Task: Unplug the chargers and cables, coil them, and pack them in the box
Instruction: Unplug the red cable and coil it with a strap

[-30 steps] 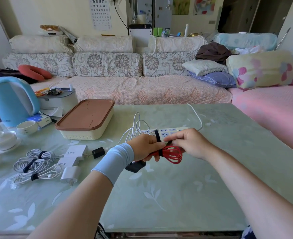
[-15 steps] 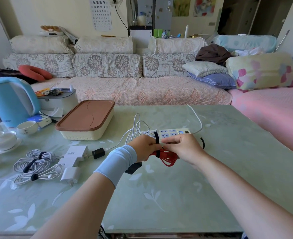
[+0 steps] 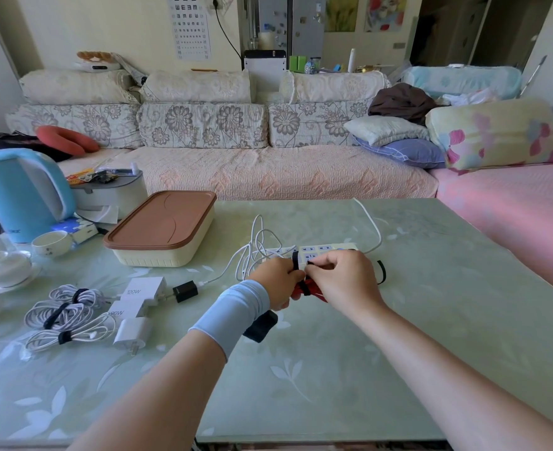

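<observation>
One coiled red cable [image 3: 312, 290] sits between both hands over the surface [image 3: 431, 320]. The left hand [image 3: 276, 281] holds the bundle in a closed grip, and the right hand [image 3: 343, 281] pinches the black strap [image 3: 295, 260] wrapping it. The box [image 3: 161, 232], lid on, lies to the left, nearer the left hand.

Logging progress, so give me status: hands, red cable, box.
Left hand grips red cable. Right hand pinches strap round it. Box lid on. White cable loose behind hands.

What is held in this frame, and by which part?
The coiled red cable, at its middle: the left hand grips the bundle, and the right hand pinches the black strap wrapped around it.
</observation>
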The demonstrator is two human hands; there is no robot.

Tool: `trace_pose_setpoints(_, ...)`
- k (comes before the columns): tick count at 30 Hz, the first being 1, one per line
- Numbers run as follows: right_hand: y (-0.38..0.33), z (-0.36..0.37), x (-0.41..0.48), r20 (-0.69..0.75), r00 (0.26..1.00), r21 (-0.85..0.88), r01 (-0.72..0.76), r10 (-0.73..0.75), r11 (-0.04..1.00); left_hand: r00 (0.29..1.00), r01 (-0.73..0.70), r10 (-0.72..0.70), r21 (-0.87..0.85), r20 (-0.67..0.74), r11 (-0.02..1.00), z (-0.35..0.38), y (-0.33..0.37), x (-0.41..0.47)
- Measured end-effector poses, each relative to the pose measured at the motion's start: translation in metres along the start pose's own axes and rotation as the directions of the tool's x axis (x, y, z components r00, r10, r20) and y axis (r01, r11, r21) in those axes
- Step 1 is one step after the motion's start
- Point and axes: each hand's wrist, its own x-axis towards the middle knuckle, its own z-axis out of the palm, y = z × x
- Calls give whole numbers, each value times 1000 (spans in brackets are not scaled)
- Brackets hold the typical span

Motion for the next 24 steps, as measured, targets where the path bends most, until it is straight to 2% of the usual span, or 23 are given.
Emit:
trace_pose_setpoints(3,1,2,-2,-45,984,-56,168,-171,984,993,121,-120,-207,15,971,1,6,-3)
trace_pose_setpoints(6,2,3,-3,-30,899,-168,425,-436,889,981,189,-188,-346,37,919,-2,5,-2)
trace_pose_setpoints(8,5,4,-1,1,840,-155,537,-543,829,974,224,-217,-380,61,897,-6,2,-1)
trace_pose_setpoints(11,8,6,3,51,787,-84,617,-615,782,975,221,-215,-348,57,911,-12,0,-2)
trace_pose_setpoints(13,10,7,5,77,769,-50,638,-634,768,979,204,-202,-341,43,918,-13,-1,-3)
trace_pose_setpoints(16,13,10,7,91,798,40,595,-596,803,980,179,-198,-444,3,878,-15,-6,0)
trace_pose_setpoints(19,15,13,6,128,846,152,499,-517,853,989,72,-108,-310,-101,948,-13,-14,6)
trace_pose_setpoints(21,15,14,4,150,864,182,453,-480,872,987,63,-102,-281,-126,958,-13,-16,7)
trace_pose_setpoints(22,14,13,3,161,870,183,438,-467,880,986,70,-111,-297,-126,952,-13,-17,7)
trace_pose_setpoints(24,12,11,3,195,878,189,403,-436,896,981,123,-176,-441,-82,889,-16,-15,5)
